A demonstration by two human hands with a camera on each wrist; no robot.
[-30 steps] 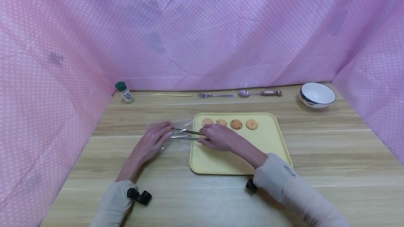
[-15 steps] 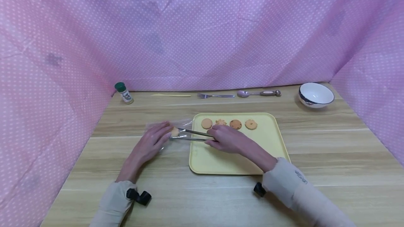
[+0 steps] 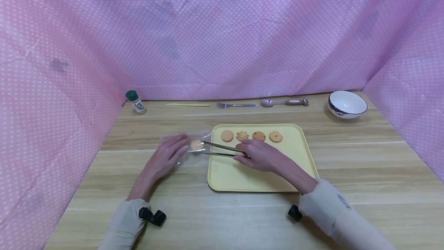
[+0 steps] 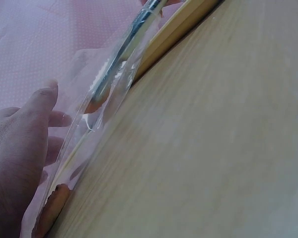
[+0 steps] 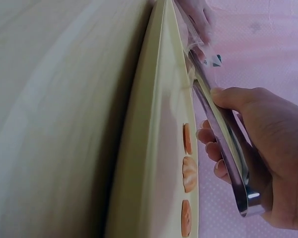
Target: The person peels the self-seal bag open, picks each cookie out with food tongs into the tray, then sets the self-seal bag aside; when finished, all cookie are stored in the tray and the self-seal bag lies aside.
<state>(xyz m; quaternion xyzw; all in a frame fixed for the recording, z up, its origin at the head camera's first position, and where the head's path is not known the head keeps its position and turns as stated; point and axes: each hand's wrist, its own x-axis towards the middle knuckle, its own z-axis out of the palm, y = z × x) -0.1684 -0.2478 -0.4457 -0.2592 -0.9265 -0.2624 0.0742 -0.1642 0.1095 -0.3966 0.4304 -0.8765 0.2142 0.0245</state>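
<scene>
A clear plastic bag (image 3: 202,136) lies left of the tray, with a round pale cookie (image 3: 197,145) inside near its mouth. My left hand (image 3: 169,153) rests on the bag, fingers spread along the film. In the left wrist view another browned cookie (image 4: 53,210) shows deeper in the bag, beside that hand. My right hand (image 3: 258,155) grips metal tongs (image 5: 228,139) over the tray. The tips of the tongs reach into the bag's mouth, their arms apart on either side of the pale cookie; whether they touch it is hard to see.
A yellow tray (image 3: 256,180) bears several cookies (image 3: 276,137) in a row at its far side. Along the table's back stand a green-capped shaker (image 3: 136,102), a yellow knife (image 3: 187,105), a fork (image 3: 237,105), a spoon (image 3: 284,103) and a white bowl (image 3: 347,104).
My right hand has drawn the tongs back to the right, partly out of the bag. The pale cookie has come into view beside my left hand, which keeps its place.
</scene>
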